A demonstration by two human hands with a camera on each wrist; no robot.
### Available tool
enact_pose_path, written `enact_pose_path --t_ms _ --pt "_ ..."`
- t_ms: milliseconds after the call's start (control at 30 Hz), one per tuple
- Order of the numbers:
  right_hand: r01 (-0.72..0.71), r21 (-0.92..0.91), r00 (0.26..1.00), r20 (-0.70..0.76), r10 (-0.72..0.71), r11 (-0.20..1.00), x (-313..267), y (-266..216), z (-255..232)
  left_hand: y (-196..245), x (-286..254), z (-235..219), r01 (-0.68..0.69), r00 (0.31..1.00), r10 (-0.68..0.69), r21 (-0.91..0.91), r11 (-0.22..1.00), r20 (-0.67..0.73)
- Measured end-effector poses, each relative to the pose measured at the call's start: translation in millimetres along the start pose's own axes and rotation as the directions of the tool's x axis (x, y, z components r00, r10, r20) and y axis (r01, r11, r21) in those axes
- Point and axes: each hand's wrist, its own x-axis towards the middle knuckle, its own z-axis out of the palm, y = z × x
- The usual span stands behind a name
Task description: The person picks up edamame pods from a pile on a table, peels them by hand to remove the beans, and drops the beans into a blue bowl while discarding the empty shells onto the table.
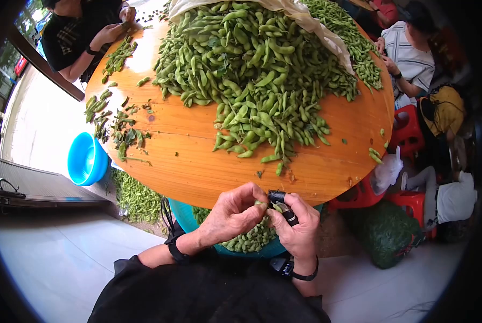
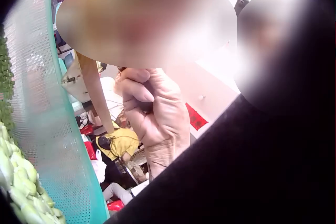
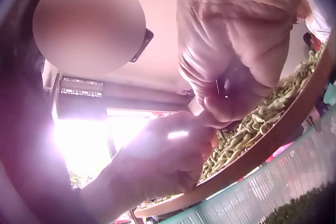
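Just past the table edge, over the teal basket [image 1: 184,215], both hands meet fingertip to fingertip. My right hand [image 1: 299,229], with black wrapping on some fingers, pinches a small green soybean pod [image 1: 277,207]. A bit of green shows at the fingertips of my left hand [image 1: 233,212], whose thumb and index finger pinch it. Light green beans [image 1: 251,238] lie in the basket beneath the hands; in the left wrist view its mesh wall [image 2: 68,145] stands beside them. A large heap of soybean pods [image 1: 251,70] covers the table's far half.
The round wooden table [image 1: 181,156] bears leaf scraps [image 1: 127,134] at left and a pale cloth [image 1: 305,21] over the heap. A blue basin [image 1: 87,159] stands at left near pods on the floor [image 1: 136,196]. Red stools [image 1: 408,129] and seated people [image 1: 408,59] are at right.
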Motion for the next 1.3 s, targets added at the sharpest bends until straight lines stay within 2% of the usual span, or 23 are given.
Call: enact_pose_path --t_ms 100,167,200,267,400,467,500,600,667,700,767,800,833,867,900,933,967,1000,1067,1167,1200,1267,1300 --pt "-0.006 0.015 1.000 0.027 0.005 1.000 -1 5 -4 -1 1 4 -0.082 0.997 0.083 0.061 0.995 -0.010" --pt "-0.279 0.367 0.950 0.239 0.199 0.887 1 4 -12 4 -1 5 -0.096 0.994 0.088 0.119 0.988 0.069" --pt "-0.281 0.368 0.950 0.241 0.201 0.886 1 5 -11 3 -1 4 -0.094 0.994 0.086 0.119 0.988 0.067" --pt "-0.176 0.345 0.971 0.217 0.104 0.922 2 8 -9 2 0 2 -0.037 0.996 0.028 0.118 0.992 0.084" --pt "-0.248 0.329 0.954 0.245 0.171 0.911 -1 12 -10 4 2 2 -0.005 0.996 -0.007 0.129 0.992 0.088" --pt "-0.118 0.162 0.978 0.189 0.086 0.980 -4 17 -7 3 2 1 -0.011 0.992 -0.001 0.094 0.995 0.127" --pt "-0.119 0.163 0.978 0.189 0.087 0.979 -3 15 -6 3 3 0 -0.010 0.992 -0.003 0.095 0.995 0.127" --pt "0.041 0.064 0.994 0.103 -0.047 0.997 1 10 0 9 2 -5 -0.049 0.990 0.029 0.146 0.988 0.136" --pt "-0.236 0.371 0.965 0.198 0.172 0.898 -1 16 6 18 0 -8 0.092 0.978 -0.103 0.070 0.993 0.179" --pt "-0.335 0.464 0.937 0.257 0.238 0.820 0 16 6 16 -1 -9 0.089 0.979 -0.100 0.071 0.994 0.176" --pt "-0.397 0.521 0.915 0.291 0.281 0.755 1 14 4 10 0 -13 0.088 0.979 -0.070 -0.088 0.992 0.191" --pt "-0.456 0.571 0.889 0.324 0.323 0.682 1 12 2 9 -1 -11 0.086 0.979 -0.067 -0.089 0.992 0.192" --pt "-0.454 0.569 0.890 0.323 0.321 0.685 1 8 2 9 -1 -8 0.079 0.988 -0.068 -0.077 0.994 0.138" --pt "-0.242 0.334 0.968 0.142 0.205 0.911 2 2 3 10 -1 -5 0.074 0.994 -0.068 -0.065 0.995 0.083" --pt "-0.025 0.026 1.000 0.006 0.025 0.999 1 -2 5 12 -1 -1 0.073 0.994 -0.067 -0.067 0.995 0.084" --pt "-0.026 0.025 1.000 0.007 0.026 0.999 0 -6 8 13 -1 4 0.079 0.996 -0.079 0.001 0.997 0.033" --pt "0.083 -0.092 0.995 -0.050 -0.087 0.992 -2 -10 11 14 -1 6 0.088 0.996 -0.087 0.069 0.994 -0.018" --pt "0.182 -0.213 0.974 -0.094 -0.206 0.960 -3 -11 13 14 -1 6 0.089 0.996 -0.088 0.068 0.994 -0.019" --pt "0.215 -0.227 0.964 -0.104 -0.244 0.950 -5 -10 14 12 0 2 0.104 0.995 -0.104 0.106 0.989 -0.002" --pt "0.041 -0.042 0.998 -0.050 -0.043 0.998 -5 -8 5 11 2 -6 0.126 0.987 -0.131 0.056 0.990 0.091" --pt "-0.052 0.111 0.999 -0.007 0.053 0.993 -2 -10 0 9 2 -7 0.126 0.987 -0.131 0.056 0.990 0.091" --pt "-0.420 0.426 0.907 0.178 0.380 0.802 3 -7 -8 2 2 -6 0.065 0.979 -0.054 -0.050 0.997 0.196" --pt "-0.476 0.583 0.878 0.275 0.392 0.659 3 0 -10 -1 3 -6 0.047 0.980 -0.034 -0.062 0.997 0.197"
